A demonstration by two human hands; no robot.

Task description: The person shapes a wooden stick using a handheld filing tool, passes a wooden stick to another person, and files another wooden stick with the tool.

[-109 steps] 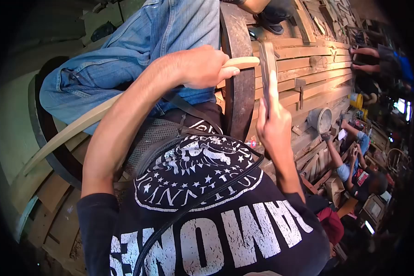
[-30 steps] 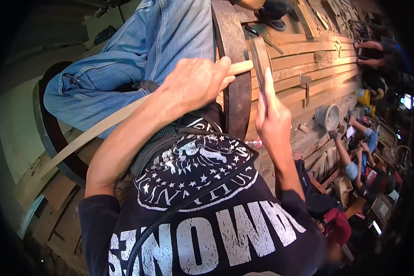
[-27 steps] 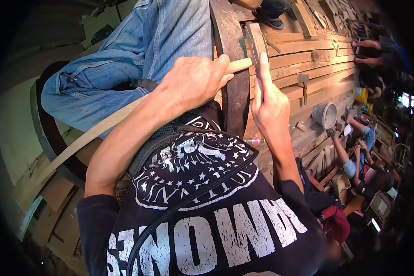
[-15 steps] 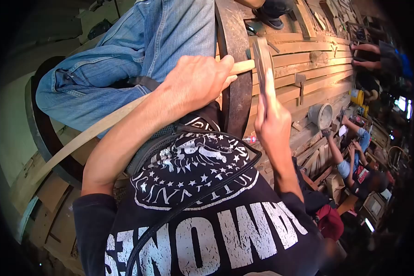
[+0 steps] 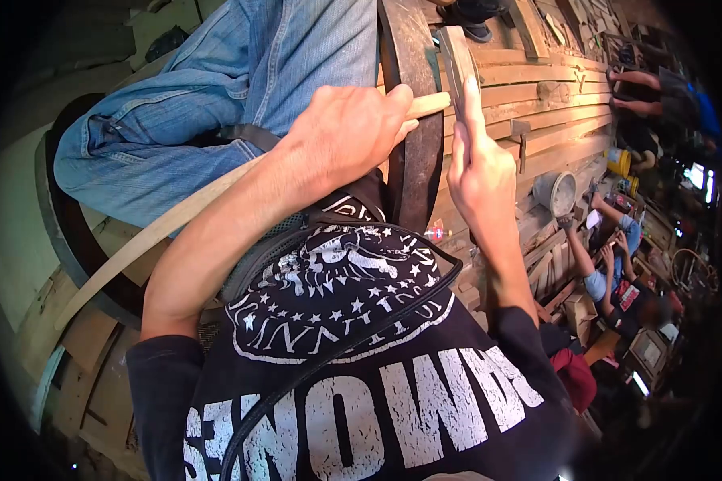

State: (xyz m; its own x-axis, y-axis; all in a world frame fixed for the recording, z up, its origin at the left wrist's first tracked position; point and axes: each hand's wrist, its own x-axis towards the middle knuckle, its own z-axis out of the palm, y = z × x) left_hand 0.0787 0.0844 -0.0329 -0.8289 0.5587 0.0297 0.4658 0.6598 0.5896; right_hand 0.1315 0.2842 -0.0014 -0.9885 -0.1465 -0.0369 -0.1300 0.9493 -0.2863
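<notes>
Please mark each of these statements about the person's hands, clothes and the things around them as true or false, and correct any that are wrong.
1. The left hand holds a pale wooden strip. True.
2. The right hand is empty. False: it holds a long, flat block, one finger extended along it.
3. A hammer lies on the planks, in neither hand. True.
4. The bucket nearest the hammer is bright red. False: it is greyish.
5. The trousers are black. False: they are blue denim.
6. The dark shirt bears large white lettering. True.
</notes>
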